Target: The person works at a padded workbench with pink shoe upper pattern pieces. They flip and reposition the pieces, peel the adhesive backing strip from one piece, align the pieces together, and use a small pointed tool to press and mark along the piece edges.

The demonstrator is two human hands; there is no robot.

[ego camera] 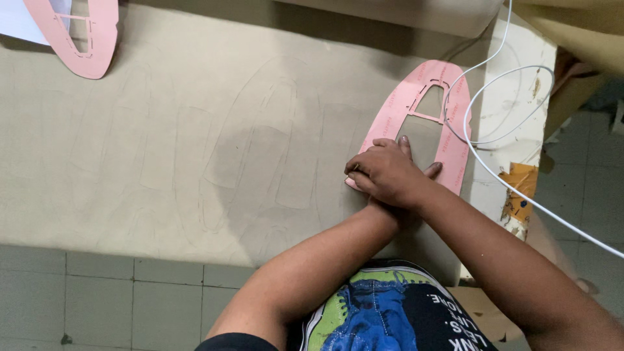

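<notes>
My right hand lies over my left hand, both pressing pink template flat on beige sheet near table's right edge; left mostly hidden, grip unclear. White cable loops beside.

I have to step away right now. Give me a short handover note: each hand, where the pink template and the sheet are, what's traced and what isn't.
Right hand: on top, pressing down on the lower end of the pink template; whether it holds a pen cannot be told.
Left hand: crossed underneath the right, mostly hidden, fingertips on the template.
Template lies flat near the right edge of the beige sheet, a white cable looping beside it.
A second pink template sits at the top left corner.
Done: faint outlines already cover the middle of the sheet.
Left: the outline at this spot seems unfinished.
</notes>
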